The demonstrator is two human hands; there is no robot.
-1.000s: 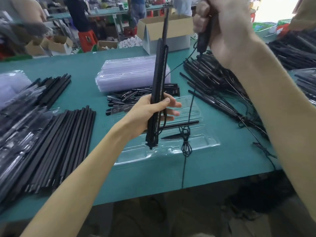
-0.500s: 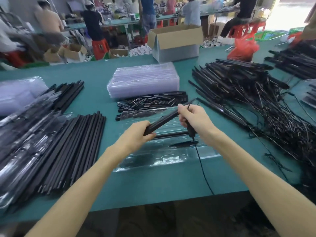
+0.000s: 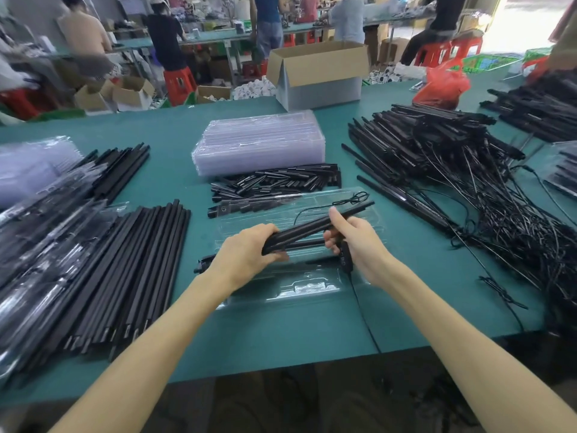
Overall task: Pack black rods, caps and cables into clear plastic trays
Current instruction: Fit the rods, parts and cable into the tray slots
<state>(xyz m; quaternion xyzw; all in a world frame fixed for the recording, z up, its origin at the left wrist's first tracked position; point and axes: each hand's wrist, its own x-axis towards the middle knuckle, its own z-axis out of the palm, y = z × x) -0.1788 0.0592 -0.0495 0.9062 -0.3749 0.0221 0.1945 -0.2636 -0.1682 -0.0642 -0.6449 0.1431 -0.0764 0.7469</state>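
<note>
On the green table (image 3: 281, 339), at 9 o'clock from the clear tray (image 3: 312, 289), lies a wide pile of black rods (image 3: 125, 276). The tray itself lies in the middle, near the front edge of the table. Above it, the left hand (image 3: 246, 254) has its fingers curled round the near end of one rod (image 3: 312, 228), which is tilted with its far end pointing to 2 o'clock. The right hand (image 3: 359, 245) grips the same rod further along, thumb up. A small control box (image 3: 345, 259) sits against its lower fingers, and its cable (image 3: 365, 317) runs to 6 o'clock over the table edge. At 12 o'clock from the tray lie loose caps (image 3: 274, 182), and behind them a stack of trays (image 3: 259, 142). At 2 o'clock is a heap of cabled rods (image 3: 437, 145).
</note>
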